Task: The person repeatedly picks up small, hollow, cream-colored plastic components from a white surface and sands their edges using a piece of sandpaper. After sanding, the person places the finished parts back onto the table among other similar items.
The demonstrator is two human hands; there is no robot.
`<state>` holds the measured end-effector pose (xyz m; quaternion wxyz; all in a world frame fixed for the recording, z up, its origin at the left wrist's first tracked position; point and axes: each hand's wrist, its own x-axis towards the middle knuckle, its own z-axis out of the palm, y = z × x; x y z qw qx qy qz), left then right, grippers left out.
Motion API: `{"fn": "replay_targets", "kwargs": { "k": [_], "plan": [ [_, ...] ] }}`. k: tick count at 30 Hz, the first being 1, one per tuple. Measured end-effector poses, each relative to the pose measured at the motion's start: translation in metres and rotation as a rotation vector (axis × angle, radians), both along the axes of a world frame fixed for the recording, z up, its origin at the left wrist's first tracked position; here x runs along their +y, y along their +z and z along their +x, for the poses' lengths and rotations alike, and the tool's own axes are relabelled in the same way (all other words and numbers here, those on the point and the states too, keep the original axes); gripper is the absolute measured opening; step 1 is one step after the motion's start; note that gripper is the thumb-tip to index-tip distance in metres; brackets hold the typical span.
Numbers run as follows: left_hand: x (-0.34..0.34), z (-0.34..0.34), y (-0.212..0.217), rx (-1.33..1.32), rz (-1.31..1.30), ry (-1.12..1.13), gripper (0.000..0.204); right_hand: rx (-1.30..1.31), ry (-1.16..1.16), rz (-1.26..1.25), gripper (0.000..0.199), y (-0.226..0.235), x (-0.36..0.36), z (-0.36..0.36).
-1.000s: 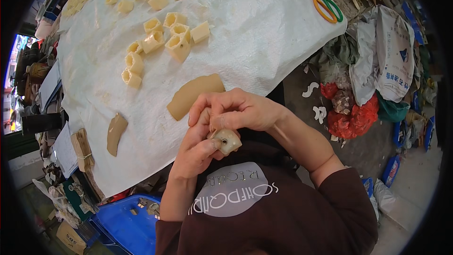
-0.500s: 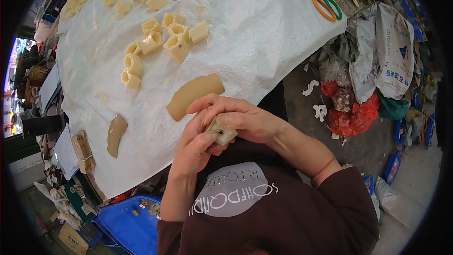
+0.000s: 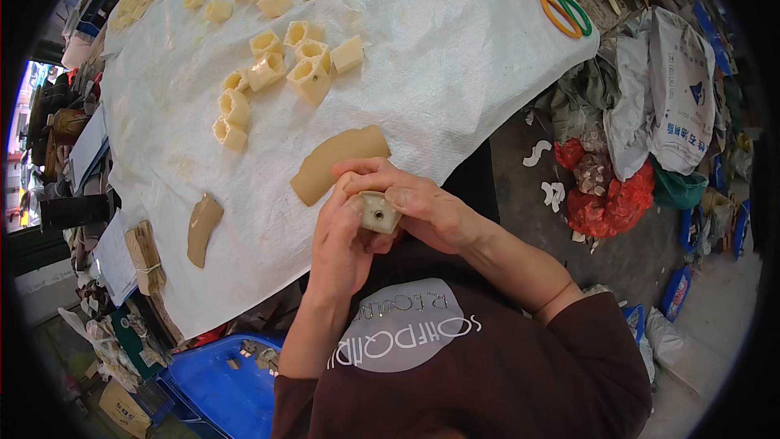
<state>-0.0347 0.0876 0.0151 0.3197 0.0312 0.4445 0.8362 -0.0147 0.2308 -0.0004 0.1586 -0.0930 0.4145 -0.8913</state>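
Here a white woven sheet (image 3: 455, 57) covers the table, keeping the small cream blocks (image 3: 284, 61) clean and spread out in reach. A tan slab (image 3: 337, 161) lies at the near edge, just beyond the hands. The left hand (image 3: 341, 248) and right hand (image 3: 426, 207) both clasp one pale block (image 3: 379, 213), held close over the lap, its end face with a small hole turned up.

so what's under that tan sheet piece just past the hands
The tan piece lies flat on the white woven sheet over the table. Its near edge is hidden behind the fingers holding the cream block; anything beneath it is covered.
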Motion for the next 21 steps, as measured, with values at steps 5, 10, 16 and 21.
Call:
{"fn": "replay_targets", "kwargs": {
  "k": [5,10,16,21],
  "plan": [
    [0.013,0.009,0.010,0.062,-0.084,0.159,0.024,0.204,-0.202,0.245,0.040,-0.010,-0.013,0.001],
    [0.008,0.009,0.000,-0.057,-0.021,0.153,0.034,0.020,-0.168,0.115,0.044,-0.006,-0.014,0.000],
    [0.005,0.015,0.000,-0.030,0.008,0.162,0.041,0.106,-0.175,0.168,0.034,0.001,-0.015,0.000],
    [-0.008,0.020,0.002,0.066,-0.002,0.217,0.042,0.269,-0.230,0.341,0.029,0.004,-0.022,-0.006]
  ]
}}
